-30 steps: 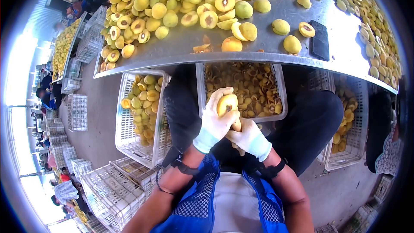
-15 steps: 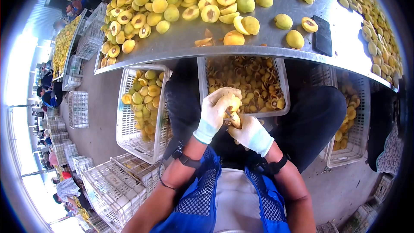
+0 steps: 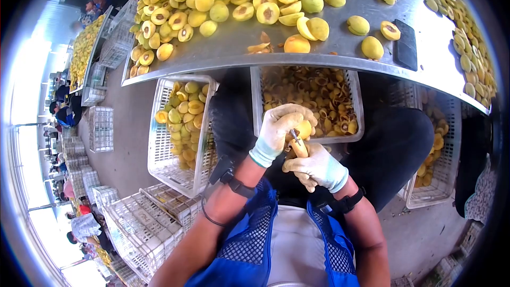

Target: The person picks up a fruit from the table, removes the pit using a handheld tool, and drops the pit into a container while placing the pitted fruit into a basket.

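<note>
My left hand (image 3: pixel 279 130), in a pale work glove, is closed around a yellow peach half (image 3: pixel 304 128) above the crate between my knees. My right hand (image 3: pixel 319 167), gloved too, grips a pitting knife (image 3: pixel 299 148) with a light wooden handle and a short dark metal tip. The tip points up at the fruit, touching or very near it; the fingers partly hide the contact. Below and beyond the hands, a white crate (image 3: pixel 360 122) holds many peach scraps and hollowed pieces (image 3: pixel 319 93).
A metal table (image 3: pixel 340 42) ahead carries piled peach halves (image 3: pixel 212 0) and a dark phone-like slab (image 3: pixel 405 45). A crate of peach halves (image 3: pixel 159 149) stands left, another crate (image 3: pixel 425 194) right. Stacked crates (image 3: pixel 143 228) are at lower left; people work at far left.
The view has shifted slightly, moving the scene rightward. Both hands remain together; the peach half now shows more between the left fingers, and the right fingers have spread along the knife handle.
</note>
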Demonstrator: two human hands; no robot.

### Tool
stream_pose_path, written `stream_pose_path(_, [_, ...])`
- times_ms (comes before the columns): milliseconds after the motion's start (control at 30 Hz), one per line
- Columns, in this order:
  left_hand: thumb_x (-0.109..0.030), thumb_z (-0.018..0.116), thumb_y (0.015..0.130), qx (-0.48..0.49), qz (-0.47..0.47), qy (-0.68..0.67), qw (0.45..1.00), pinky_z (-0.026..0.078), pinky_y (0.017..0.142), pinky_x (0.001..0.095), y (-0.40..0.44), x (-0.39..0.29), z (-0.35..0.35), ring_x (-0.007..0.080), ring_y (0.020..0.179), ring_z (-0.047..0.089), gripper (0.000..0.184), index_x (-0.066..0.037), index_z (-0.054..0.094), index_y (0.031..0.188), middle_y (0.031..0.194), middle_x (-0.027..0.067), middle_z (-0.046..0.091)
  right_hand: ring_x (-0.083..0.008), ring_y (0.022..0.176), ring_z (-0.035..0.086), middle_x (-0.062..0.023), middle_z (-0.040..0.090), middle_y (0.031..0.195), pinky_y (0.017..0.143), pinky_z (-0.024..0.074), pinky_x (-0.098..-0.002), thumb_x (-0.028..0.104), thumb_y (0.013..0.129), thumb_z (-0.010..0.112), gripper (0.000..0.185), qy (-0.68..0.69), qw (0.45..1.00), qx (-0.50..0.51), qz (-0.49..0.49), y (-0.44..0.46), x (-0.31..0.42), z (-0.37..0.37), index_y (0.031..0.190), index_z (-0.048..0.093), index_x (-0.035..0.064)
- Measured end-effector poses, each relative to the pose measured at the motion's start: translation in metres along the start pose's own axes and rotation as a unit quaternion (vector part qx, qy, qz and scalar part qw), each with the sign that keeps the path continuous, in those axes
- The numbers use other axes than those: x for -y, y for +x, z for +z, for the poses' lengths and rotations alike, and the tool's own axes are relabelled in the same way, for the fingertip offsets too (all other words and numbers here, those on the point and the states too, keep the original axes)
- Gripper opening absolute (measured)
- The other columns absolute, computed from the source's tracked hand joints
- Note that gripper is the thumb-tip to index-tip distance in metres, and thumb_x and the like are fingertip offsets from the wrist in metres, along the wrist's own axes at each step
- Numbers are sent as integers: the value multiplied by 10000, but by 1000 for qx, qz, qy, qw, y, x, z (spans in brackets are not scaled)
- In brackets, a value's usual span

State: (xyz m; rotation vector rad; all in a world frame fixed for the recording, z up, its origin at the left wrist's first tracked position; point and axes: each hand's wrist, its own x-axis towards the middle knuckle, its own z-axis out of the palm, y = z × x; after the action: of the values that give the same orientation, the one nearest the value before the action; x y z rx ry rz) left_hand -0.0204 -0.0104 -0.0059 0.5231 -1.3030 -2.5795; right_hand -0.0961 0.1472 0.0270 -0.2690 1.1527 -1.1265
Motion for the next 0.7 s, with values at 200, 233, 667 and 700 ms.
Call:
stream_pose_path(200, [-159,638,957,-47,-29,102,993,591,729,351,2,-12,3,264,806,718,243,61,709,1034,962,181,732,-142,403,562,-45,595,561,383,446,-291,183,887,703,205,-139,985,-102,-2,6,8,9,858,611,1])
stream_pose_path(233, [-153,634,958,-51,-34,131,989,588,735,341,2,-15,3,253,805,718,243,64,713,1036,956,174,736,-150,423,592,-51,606,554,402,479,-293,187,883,682,203,-137,984,-110,-10,8,5,10,862,623,-6])
stream_pose_path(667, [-199,638,972,-4,-114,347,931,541,748,269,14,-30,-5,125,808,678,269,38,764,979,894,77,756,-413,604,649,-190,630,630,578,536,-497,184,888,678,181,-454,804,-279,-264,38,-48,2,809,599,42])
stream_pose_path(700, [-207,640,972,-3,-120,360,925,539,745,266,15,-31,-4,120,801,675,273,34,767,972,888,70,756,-410,604,650,-191,631,631,576,536,-497,177,886,675,172,-462,794,-289,-269,39,-49,2,810,595,45])
